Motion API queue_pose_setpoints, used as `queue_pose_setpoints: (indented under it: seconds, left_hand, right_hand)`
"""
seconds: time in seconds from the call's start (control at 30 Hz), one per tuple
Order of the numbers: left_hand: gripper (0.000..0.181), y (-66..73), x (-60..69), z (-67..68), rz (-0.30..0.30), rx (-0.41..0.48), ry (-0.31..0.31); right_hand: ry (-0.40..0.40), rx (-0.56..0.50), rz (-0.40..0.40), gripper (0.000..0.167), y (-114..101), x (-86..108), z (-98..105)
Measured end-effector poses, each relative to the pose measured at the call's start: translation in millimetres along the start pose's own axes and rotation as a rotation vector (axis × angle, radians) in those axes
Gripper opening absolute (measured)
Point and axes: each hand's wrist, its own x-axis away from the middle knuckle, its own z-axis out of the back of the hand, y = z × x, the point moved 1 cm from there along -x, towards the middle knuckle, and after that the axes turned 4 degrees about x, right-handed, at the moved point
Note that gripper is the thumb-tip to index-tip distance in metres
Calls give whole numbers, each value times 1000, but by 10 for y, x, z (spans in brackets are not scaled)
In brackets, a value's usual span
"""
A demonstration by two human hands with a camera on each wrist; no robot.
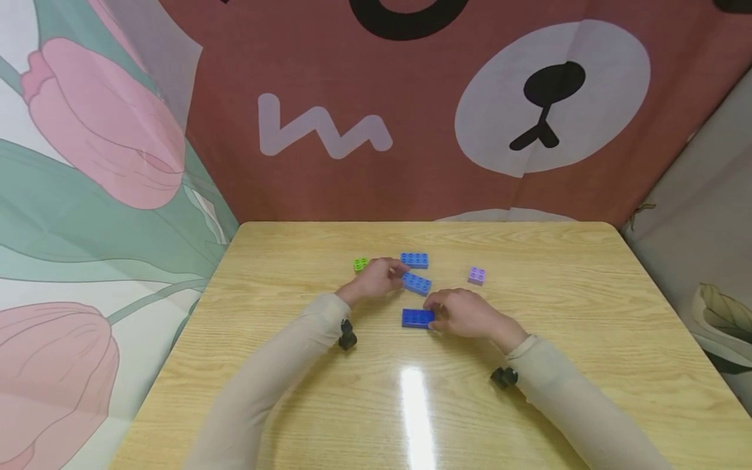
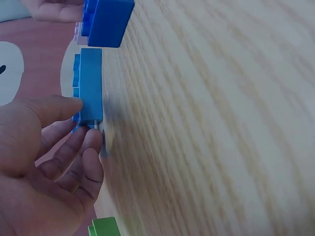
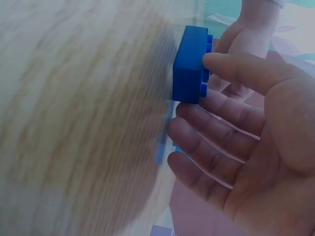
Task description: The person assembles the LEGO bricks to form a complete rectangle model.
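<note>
In the head view my left hand is at the left end of a slanted mid-blue toy building brick. The left wrist view has its thumb on the studded side of this brick, with the fingers round the end. My right hand holds the right end of a darker blue brick, nearer to me. Seen from the right wrist, the thumb lies against the studs of the dark blue brick and the index finger is partly hidden behind it. Both bricks have two rows of studs.
Just beyond the slanted brick lies another blue brick. A small green brick sits left of it, partly covered by my left hand. A small purple brick stands to the right. The wooden table ends at a patterned cloth backdrop.
</note>
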Motion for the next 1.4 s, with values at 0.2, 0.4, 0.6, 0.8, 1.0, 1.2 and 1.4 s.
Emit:
queue_pose_setpoints:
  seconds: [0.2,0.4,0.6,0.8,1.0,1.2,1.4]
  left_hand:
    - [36,-11,-9,-13,7,-14,7]
    - [31,-21,-2,-15,25,-8,18]
    - [31,-7,17,-16,40,13,16]
    - [32,-9,43,-11,56,30,6]
    - [31,-53,67,15,67,47,-2]
    - [35,-75,116,61,68,41,-12]
    - [33,-102,177,113,79,23,-13]
  right_hand:
    - [-4,24,-1,34,-24,-1,5]
    - [-15,32,-18,34,-28,0,8]
    - [-18,34,-34,33,1,12,4]
    - [-13,24,-40,32,56,14,-4]
    - [-5,14,-53,31,108,17,16]
    - [-2,9,-56,32,152,15,41]
    - [7,-1,-87,32,232,3,42]
